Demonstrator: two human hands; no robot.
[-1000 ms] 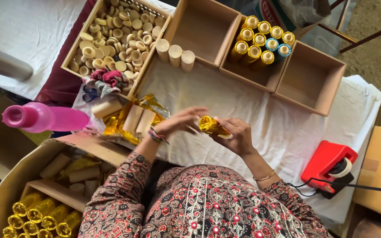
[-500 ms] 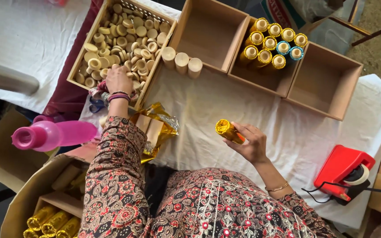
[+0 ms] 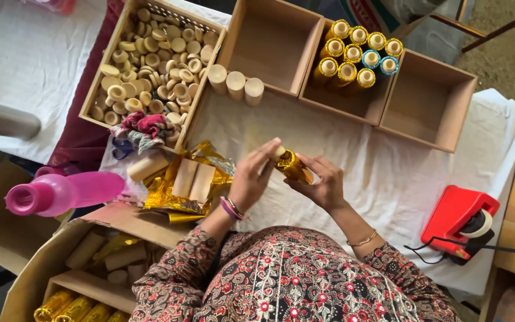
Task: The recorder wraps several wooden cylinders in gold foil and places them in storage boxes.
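Observation:
Both hands meet over the white cloth in front of me. My right hand (image 3: 324, 185) grips a small tube wrapped in gold foil (image 3: 292, 166). My left hand (image 3: 253, 179) touches the tube's upper end, fingertips on a pale cap there. Just left of my left hand lie bare cardboard tubes (image 3: 193, 180) on crumpled gold foil sheets (image 3: 168, 194). A wooden box of pale round caps (image 3: 150, 56) stands at the far left.
Three bare tubes (image 3: 235, 83) stand by an empty wooden box (image 3: 266, 45). Another box holds several gold-wrapped tubes (image 3: 357, 56); the rightmost box (image 3: 430, 101) is empty. A red tape dispenser (image 3: 460, 220) sits at right, a pink bottle (image 3: 61, 192) at left, a carton of tubes (image 3: 84, 274) below.
My left hand went out to the box of caps, then came back to the gold tube. My right hand kept hold of the tube throughout.

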